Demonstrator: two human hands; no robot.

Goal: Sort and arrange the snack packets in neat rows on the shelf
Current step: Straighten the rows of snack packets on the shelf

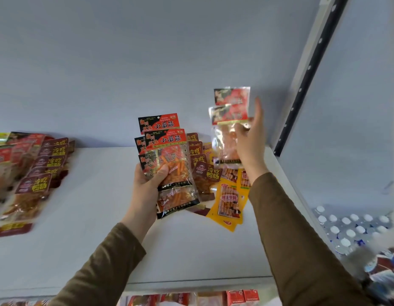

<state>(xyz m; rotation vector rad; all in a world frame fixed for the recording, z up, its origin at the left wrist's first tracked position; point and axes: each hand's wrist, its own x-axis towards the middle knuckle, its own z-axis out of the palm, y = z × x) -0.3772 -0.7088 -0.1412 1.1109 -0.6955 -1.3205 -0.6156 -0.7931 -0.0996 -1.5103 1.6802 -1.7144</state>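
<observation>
My left hand (147, 180) grips a fanned stack of red-and-black gluten snack packets (169, 160) above the white shelf (99, 206). My right hand (250, 138) holds two clear packets with red tops (230, 111) raised near the shelf's back right. Under them on the shelf lie brown duck-intestine packets (205, 173) and yellow sausage packets (228, 202) in a loose pile. At the left, more brown packets (37, 182) lie in an overlapping row, beside red-topped packets (6, 160).
A black slotted upright (302, 85) and white side panel bound the shelf on the right. Capped water bottles (350, 228) stand lower right. More red packets and cartons (242, 298) show on the shelf below.
</observation>
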